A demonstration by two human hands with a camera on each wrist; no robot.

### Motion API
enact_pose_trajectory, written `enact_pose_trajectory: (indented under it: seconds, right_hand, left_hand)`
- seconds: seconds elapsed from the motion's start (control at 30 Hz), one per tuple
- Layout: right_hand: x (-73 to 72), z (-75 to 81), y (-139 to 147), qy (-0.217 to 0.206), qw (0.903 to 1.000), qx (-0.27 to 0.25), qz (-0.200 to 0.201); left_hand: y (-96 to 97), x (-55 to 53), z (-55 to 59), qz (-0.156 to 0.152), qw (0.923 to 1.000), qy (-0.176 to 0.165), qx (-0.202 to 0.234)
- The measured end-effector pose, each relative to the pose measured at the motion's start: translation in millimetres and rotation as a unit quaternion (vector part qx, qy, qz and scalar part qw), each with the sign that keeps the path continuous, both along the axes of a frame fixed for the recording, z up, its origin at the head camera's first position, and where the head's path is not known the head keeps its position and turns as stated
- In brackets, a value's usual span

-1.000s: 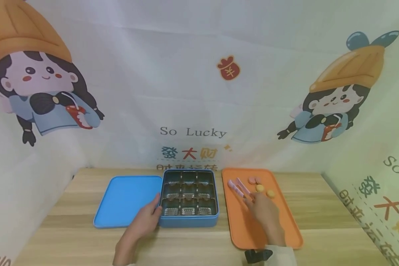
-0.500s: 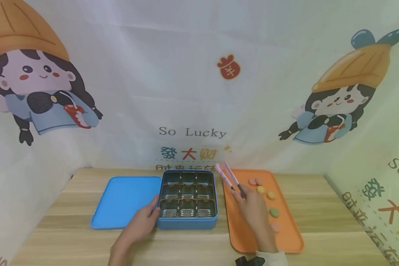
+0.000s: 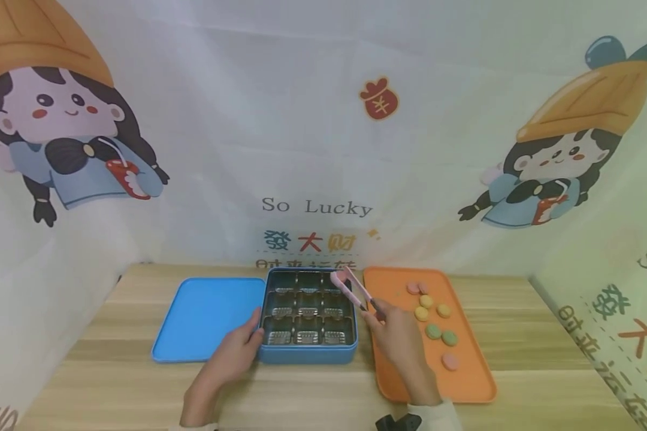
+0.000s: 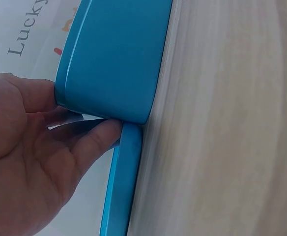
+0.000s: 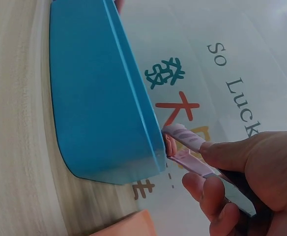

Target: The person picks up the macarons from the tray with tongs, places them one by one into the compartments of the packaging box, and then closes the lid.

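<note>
My right hand (image 3: 399,338) grips pink tongs (image 5: 190,135), their tips over the back right corner of the blue box (image 3: 308,354). Between those tips is a pink macaron (image 5: 170,146), close to the box's rim in the right wrist view. The box has a metallic divided insert (image 3: 307,311) with several square compartments. My left hand (image 3: 236,354) rests against the box's left wall, its fingertips near the rim and the lower edge. In the left wrist view one fingertip lies where the box meets the blue lid (image 4: 124,177).
Several pink, yellow and green macarons (image 3: 434,331) lie on the orange tray (image 3: 404,383), to the right of the box. Left of the box, the lid lies flat on the wooden table (image 3: 280,398). A printed cloth (image 3: 313,149) hangs behind the table.
My right hand has lifted the tongs off the orange tray and carried them left, over the box's back right corner. My left hand stays at the box's left side.
</note>
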State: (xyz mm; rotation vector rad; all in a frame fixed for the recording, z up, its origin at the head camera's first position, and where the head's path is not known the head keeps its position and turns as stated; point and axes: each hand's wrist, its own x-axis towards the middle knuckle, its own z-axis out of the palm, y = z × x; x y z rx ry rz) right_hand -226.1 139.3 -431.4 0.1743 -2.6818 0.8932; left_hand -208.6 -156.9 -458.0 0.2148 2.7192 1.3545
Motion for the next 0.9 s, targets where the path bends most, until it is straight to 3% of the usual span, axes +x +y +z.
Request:
enact_pose_trajectory:
  seconds: [0.9]
  right_hand:
    - [-1.5, -5.7, -4.1, -0.023, 0.9996, 0.019, -0.002]
  left_hand:
    - [1.9, 1.2, 1.1, 0.001, 1.0, -0.006, 0.003]
